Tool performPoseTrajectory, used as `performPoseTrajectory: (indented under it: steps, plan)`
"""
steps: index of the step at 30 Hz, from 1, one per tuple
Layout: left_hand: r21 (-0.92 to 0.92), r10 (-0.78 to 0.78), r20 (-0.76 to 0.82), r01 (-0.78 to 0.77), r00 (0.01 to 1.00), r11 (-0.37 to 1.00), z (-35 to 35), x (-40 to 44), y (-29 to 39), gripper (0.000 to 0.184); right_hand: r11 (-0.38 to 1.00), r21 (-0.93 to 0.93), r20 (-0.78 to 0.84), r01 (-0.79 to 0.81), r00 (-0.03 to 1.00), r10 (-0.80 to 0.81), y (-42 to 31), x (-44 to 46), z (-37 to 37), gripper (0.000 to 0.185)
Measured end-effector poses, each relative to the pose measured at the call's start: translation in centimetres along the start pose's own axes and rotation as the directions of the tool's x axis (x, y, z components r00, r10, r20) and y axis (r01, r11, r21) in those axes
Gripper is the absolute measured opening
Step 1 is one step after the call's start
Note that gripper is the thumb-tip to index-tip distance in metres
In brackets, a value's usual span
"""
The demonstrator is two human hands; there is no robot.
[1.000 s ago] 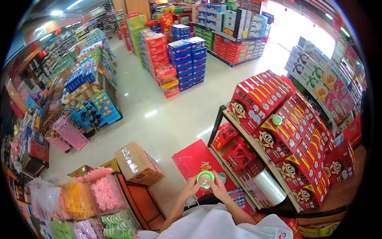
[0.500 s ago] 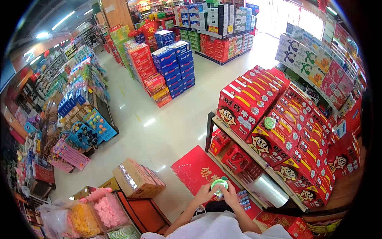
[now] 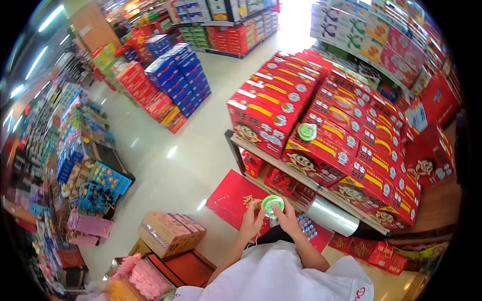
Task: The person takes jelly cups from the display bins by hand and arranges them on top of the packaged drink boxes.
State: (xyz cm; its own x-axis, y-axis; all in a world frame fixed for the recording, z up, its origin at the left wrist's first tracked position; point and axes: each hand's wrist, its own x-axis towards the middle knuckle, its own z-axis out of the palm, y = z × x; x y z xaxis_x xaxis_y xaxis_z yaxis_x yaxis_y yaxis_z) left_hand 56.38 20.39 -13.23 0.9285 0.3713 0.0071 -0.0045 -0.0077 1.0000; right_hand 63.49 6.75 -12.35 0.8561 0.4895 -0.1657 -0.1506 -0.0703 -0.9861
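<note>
Before the wearer's white shirt (image 3: 281, 273), at the lower centre of the view, two bare hands hold a round green tub (image 3: 272, 204) up over a red mat (image 3: 231, 195) on the floor. The left hand (image 3: 252, 216) has its grip curled round the near left edge, and the right hand (image 3: 287, 217) closes its grip on the right edge, so the tub sits between them, its round face turned up. Markings on it are too small to read.

To the right stands a shelf (image 3: 271, 161) stacked with red boxes (image 3: 281, 90) bearing a cartoon face; a green disc (image 3: 307, 132) lies on top of one box. Below the boxes, near the right hand, is a shiny roll (image 3: 333, 216). A cardboard box (image 3: 169, 233) stands left of the mat, and blue boxes (image 3: 181, 80) rise farther off across the pale floor (image 3: 165, 175).
</note>
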Motion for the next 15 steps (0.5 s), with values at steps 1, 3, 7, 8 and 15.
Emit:
performPoseTrajectory:
  steps: [1, 3, 7, 8, 15]
  plan:
    - [0.001, 0.033, 0.005, -0.033, 0.999, 0.999, 0.8, 0.6, 0.4, 0.03, 0.999, 0.002, -0.042, 0.054, 0.998, -0.054, 0.0, 0.5, -0.3, 0.029]
    - [0.027, 0.025, 0.053, -0.026, 0.998, 0.999, 2.1, 2.2, 1.6, 0.033, 0.997, 0.036, -0.087, 0.072, 0.994, -0.069, -0.4, 1.5, -1.4, 0.029]
    - [0.072, 0.045, 0.125, -0.054, 0.991, 0.996, 4.4, 6.6, 2.1, 0.033, 0.993, 0.096, -0.149, 0.069, 0.987, -0.054, -3.3, 3.2, -3.8, 0.044]
    - [0.054, 0.064, 0.131, -0.072, 0.989, 0.996, 5.6, 8.3, 2.4, 0.034, 0.99, 0.081, -0.168, 0.119, 0.98, -0.104, -3.5, 4.2, -4.6, 0.047]
    - [-0.091, 0.182, 0.131, -0.171, 0.974, 0.981, 10.1, 15.3, 5.3, 0.039, 0.942, -0.153, -0.194, 0.298, 0.926, -0.324, -7.5, 9.2, -9.0, 0.063]
